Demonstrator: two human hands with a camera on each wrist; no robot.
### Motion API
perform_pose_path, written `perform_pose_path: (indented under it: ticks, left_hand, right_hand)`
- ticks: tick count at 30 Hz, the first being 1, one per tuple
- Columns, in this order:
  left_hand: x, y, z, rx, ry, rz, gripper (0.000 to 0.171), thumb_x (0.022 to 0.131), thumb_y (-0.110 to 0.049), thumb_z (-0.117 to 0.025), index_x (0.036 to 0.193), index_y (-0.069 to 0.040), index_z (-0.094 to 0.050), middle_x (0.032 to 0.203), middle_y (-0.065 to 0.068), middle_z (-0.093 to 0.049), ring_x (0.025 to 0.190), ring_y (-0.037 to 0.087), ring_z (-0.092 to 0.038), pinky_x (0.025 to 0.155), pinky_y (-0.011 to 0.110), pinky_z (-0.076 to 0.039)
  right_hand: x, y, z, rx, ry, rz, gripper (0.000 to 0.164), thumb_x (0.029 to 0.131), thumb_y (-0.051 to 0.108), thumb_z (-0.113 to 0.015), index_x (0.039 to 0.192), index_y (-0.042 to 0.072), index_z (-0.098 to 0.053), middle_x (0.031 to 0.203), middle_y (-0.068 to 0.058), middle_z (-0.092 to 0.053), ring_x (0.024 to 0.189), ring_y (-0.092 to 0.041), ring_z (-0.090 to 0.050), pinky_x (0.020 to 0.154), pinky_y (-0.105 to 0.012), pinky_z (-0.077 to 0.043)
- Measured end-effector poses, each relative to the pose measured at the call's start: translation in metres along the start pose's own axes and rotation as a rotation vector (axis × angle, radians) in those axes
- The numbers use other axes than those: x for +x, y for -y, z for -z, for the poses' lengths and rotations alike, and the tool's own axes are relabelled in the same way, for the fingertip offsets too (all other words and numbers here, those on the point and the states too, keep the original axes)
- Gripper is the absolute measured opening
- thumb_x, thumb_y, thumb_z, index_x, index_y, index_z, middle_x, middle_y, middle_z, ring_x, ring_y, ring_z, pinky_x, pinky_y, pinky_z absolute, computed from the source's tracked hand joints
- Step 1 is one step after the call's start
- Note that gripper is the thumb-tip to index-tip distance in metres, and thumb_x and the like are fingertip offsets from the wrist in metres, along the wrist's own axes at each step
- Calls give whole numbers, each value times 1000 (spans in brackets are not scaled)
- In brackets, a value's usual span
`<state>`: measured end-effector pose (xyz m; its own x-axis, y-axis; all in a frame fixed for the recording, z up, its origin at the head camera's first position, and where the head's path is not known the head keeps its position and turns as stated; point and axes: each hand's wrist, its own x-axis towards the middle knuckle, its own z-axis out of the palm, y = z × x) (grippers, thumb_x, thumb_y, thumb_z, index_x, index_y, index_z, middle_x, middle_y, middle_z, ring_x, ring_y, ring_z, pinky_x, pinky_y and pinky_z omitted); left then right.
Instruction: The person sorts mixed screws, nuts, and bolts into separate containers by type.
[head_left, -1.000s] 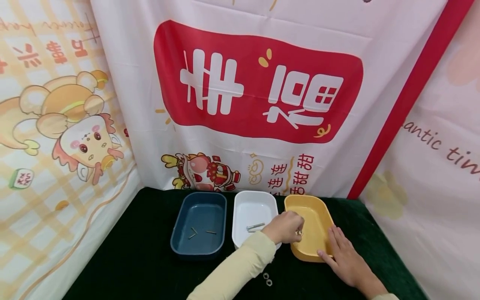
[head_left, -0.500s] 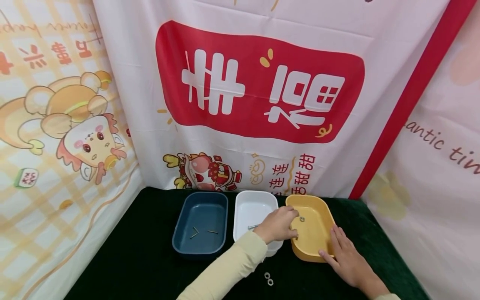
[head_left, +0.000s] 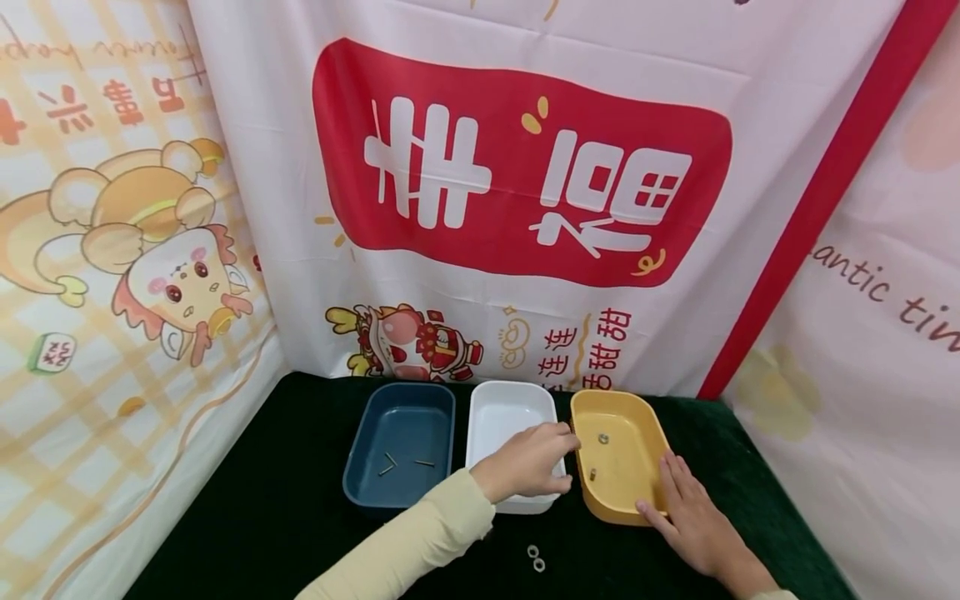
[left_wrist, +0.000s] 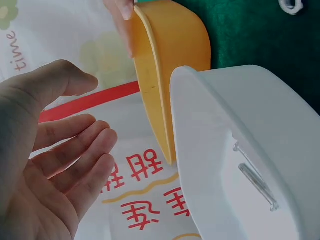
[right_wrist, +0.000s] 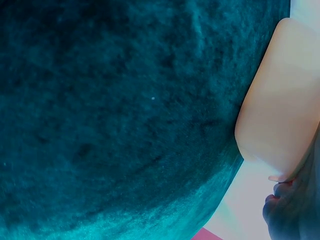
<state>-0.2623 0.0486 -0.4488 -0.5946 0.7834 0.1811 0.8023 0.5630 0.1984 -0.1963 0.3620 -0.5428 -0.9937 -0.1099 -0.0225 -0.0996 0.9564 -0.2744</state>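
My left hand [head_left: 528, 460] hovers over the white tray [head_left: 498, 417] with fingers spread and bent loosely, nothing in its grasp. Its palm shows bare in the left wrist view. My right hand [head_left: 693, 517] lies along the right side of the yellow tray [head_left: 626, 417], fingers straight against the wall and thumb at the near rim. Inside the yellow tray are a hex nut [head_left: 603, 438] and a second small nut [head_left: 593, 475]. Bolts [left_wrist: 257, 185] lie in the white tray; the left hand hides them in the head view.
Left of the white tray stands a blue tray [head_left: 399, 417] holding a few thin brass-coloured pins [head_left: 424, 463]. Two silver rings [head_left: 536, 558], like nuts, lie on the dark green cloth [head_left: 247, 517] in front. A printed curtain [head_left: 517, 167] hangs right behind the trays.
My left hand has let go of the nuts, which now lie in the yellow tray, and moved left over the white tray. My right hand stays at the yellow tray's side.
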Motion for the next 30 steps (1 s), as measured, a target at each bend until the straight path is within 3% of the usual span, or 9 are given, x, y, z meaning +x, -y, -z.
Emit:
perform_pose_path:
  ticks: [8,18,26,30]
  left_hand:
    - [-28,1,6,-45,78,-15,43,91,-29,-81,132,-17,-71,129,-3,-71,113,6,-66,96,23,-59]
    - [-58,-8,7,-112,125,-82,38,92,-24,-81,128,-16,-71,123,-3,-72,102,-2,-63,92,15,-55]
    - [-76,-10,-5,-164,227,-68,37,94,-27,-81,129,-18,-73,122,-5,-72,104,-2,-66,89,14,-56]
    - [-82,-8,-16,-174,239,-57,37,92,-26,-82,127,-18,-73,122,-7,-72,104,-2,-66,88,14,-56]
  right_hand:
    - [-2,-1,-1,-5,-6,-1,102,103,73,-41,168,-1,-12,177,-23,-10,161,-51,-12,126,-73,-20]
    - [-3,0,0,-3,1,-9,104,102,74,-41,168,-2,-14,176,-25,-11,160,-52,-14,125,-74,-19]
    - [-1,-2,-4,-2,0,-8,104,102,75,-41,168,-1,-12,177,-24,-10,160,-51,-13,125,-74,-19]
    - [1,-2,-3,-2,5,-6,104,102,74,-41,168,-2,-12,176,-25,-9,160,-52,-12,125,-75,-18]
